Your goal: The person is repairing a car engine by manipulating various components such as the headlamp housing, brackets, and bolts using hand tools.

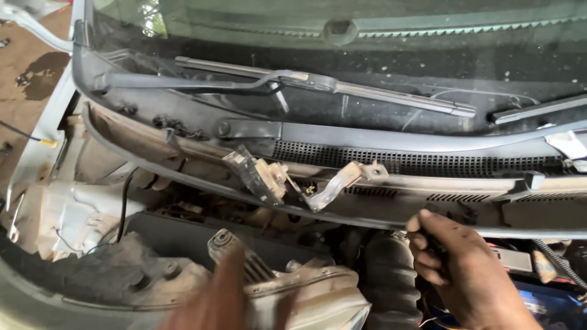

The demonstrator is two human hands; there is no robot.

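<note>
Under a raised bonnet, the right hand [455,269] curls its fingers around the lower edge of the black rubber seal strip [342,214] that runs along the car's cowl panel [428,162], just below the windscreen wipers [318,82]. The left hand [223,296] hangs blurred low in the view, over a dusty air filter housing [306,287]; its fingers cannot be made out. A bent metal bracket [333,183] sticks up from the cowl between them.

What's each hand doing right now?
Left hand: blurred, over the dusty engine cover; grip cannot be told.
Right hand: fingers curled, closed on the rubber seal strip.
</note>
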